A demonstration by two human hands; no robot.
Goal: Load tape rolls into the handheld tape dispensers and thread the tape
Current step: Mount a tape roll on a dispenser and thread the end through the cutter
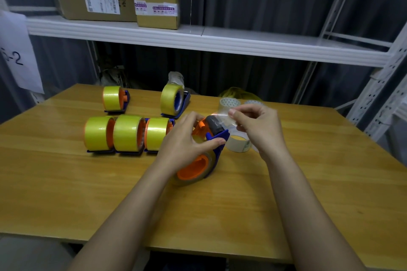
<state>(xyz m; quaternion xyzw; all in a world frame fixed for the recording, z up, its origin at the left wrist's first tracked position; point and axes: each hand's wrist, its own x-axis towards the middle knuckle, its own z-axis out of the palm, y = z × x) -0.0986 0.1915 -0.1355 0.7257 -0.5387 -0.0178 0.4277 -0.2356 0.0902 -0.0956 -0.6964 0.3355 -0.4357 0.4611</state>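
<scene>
A blue and orange tape dispenser [217,138] with a clear tape roll [193,169] on its orange hub is held at the middle of the wooden table [66,193]. My left hand [187,141] grips the dispenser's body, thumb on the blue frame. My right hand [257,125] pinches the free end of the clear tape [222,114] and holds it over the grey roller [214,124].
Three loaded dispensers with yellow rolls [127,133] stand in a row at the left, two more [113,98] [172,99] behind them. Loose clear rolls [239,144] [229,103] lie by my right hand. Cardboard boxes [156,6] sit on a white shelf [220,42] above.
</scene>
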